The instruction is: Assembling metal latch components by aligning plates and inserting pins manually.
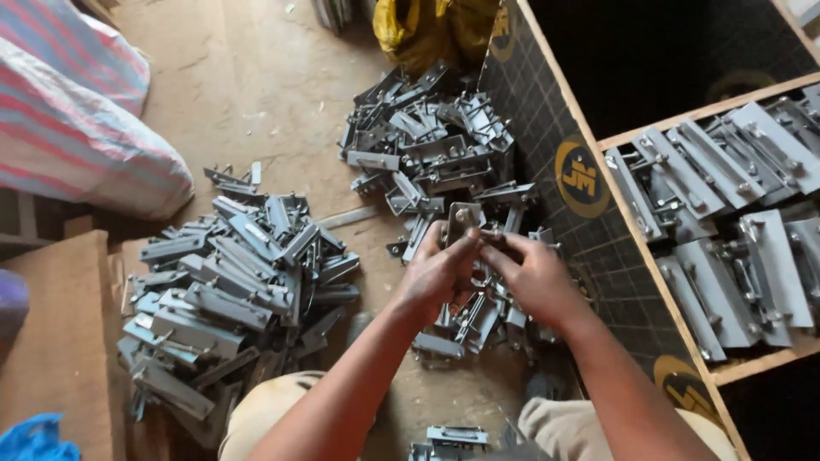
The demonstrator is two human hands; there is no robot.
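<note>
While both forearms extend forward, left hand (436, 269), right hand (534, 273) pinch metal bracket (461, 224)

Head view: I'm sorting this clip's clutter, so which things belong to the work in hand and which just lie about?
In the work:
- metal bracket, held by left hand and right hand
- bracket pile ahead
- bracket pile on the left
- stacked brackets in the wooden crate

Lying about:
- striped sack
- yellow bag
- blue bag
</note>
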